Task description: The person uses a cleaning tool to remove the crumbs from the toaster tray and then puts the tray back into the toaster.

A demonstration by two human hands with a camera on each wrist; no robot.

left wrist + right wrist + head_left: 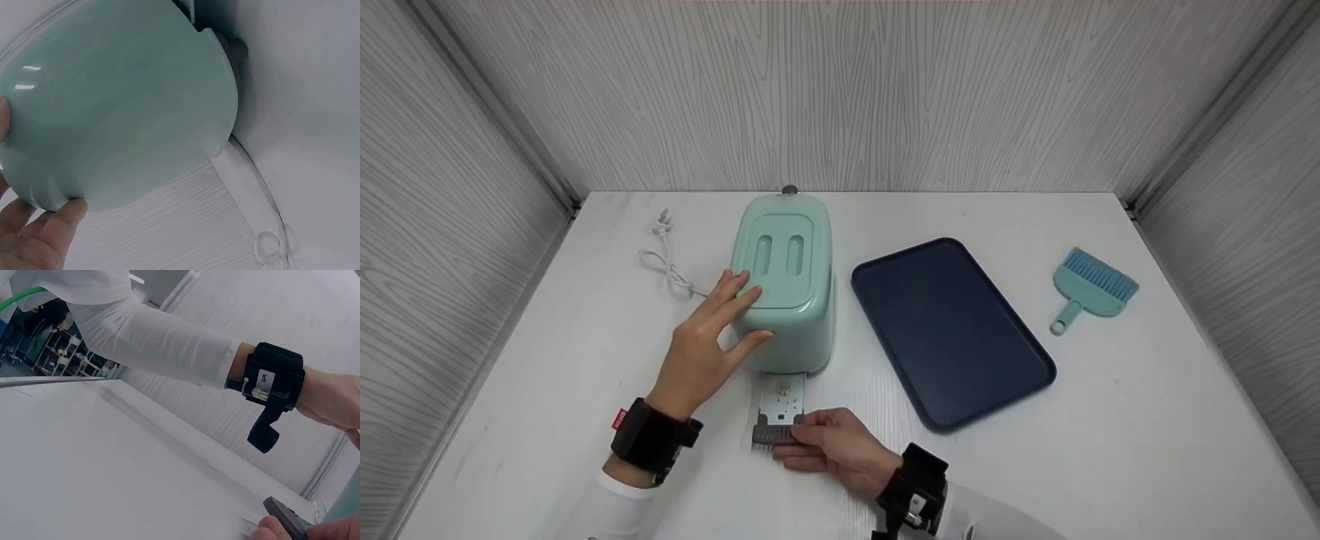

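On the white table, clock face centred on the toaster, twelve toward the back wall. State of work, as judged: the metal crumb tray projects at six o'clock from under the toaster's front, partly out by its look; any length inside is hidden. Small yellowish specks, probably crumbs, lie on it, so emptying appears not yet done.

Count:
- Toaster, one: mint, upright, two oblong recesses on top.
- Crumb tray, one: dark ribbed end outermost.
- Cord, one: white, loosely looped, ten o'clock.
- Navy tray, one: flat, between three and four o'clock, apart from the toaster, nothing on it.
- Brush, one: teal, three o'clock, well beyond the navy tray, untouched.
- Hands, two, each with a black wristband. Left hand, eight o'clock: fingers spread, tips resting against the toaster, thumb apart at its front. Right hand, five o'clock: thumb and fingers pinching the crumb tray's dark end.
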